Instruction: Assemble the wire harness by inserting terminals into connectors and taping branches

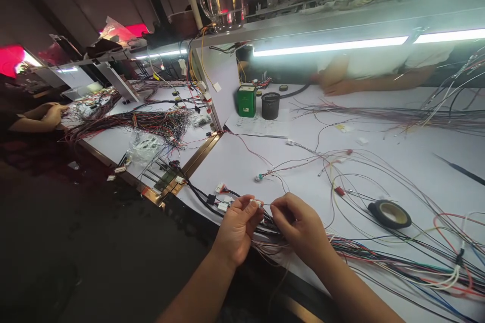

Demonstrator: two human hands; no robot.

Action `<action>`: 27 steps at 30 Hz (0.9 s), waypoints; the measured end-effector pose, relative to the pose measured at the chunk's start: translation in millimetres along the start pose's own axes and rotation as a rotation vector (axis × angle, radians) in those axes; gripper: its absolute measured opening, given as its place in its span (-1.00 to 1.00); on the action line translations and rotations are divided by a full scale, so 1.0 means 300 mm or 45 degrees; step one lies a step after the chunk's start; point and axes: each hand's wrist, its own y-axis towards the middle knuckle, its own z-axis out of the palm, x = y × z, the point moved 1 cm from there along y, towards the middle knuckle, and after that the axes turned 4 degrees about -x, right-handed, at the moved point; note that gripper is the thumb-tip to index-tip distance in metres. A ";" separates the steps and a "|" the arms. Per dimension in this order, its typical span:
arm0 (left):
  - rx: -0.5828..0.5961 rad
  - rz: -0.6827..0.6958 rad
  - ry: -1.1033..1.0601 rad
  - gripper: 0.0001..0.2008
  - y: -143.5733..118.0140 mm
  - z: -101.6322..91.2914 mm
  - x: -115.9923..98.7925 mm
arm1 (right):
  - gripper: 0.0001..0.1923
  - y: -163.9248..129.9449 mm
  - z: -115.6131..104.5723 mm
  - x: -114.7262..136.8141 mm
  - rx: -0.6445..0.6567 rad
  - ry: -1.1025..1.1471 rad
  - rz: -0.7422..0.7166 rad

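Observation:
Between thumb and fingers, my left hand (239, 227) pinches a small white connector (256, 203) near the table's front edge. Just to its right, my right hand (299, 224) is closed in a pinch on a thin dark wire (267, 205), whose end is at the connector. Beneath both hands runs a bundle of wires (364, 250) that spreads out to the right. Left of my left hand lie a black connector (211, 199) and a white connector with orange wires (220, 187).
A roll of black tape (389, 213), a red connector (339, 191) and a tweezer-like dark tool (466, 171) lie to the right. Farther back stand a green box (246, 101) and a black mesh cup (270, 106). Co-workers' arms (364, 83) show across the table and far left.

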 end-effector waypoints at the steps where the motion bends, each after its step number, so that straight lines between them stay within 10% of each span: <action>1: -0.006 -0.002 -0.001 -0.73 -0.002 -0.001 0.001 | -0.88 0.000 -0.001 0.002 0.002 -0.002 -0.016; 14: 0.085 0.217 0.204 -0.76 -0.006 0.002 -0.002 | -0.86 -0.002 0.009 0.010 0.066 -0.117 0.009; 27: 0.152 0.348 0.373 -0.83 0.002 0.017 0.026 | -0.78 0.010 0.015 -0.022 0.251 0.580 0.590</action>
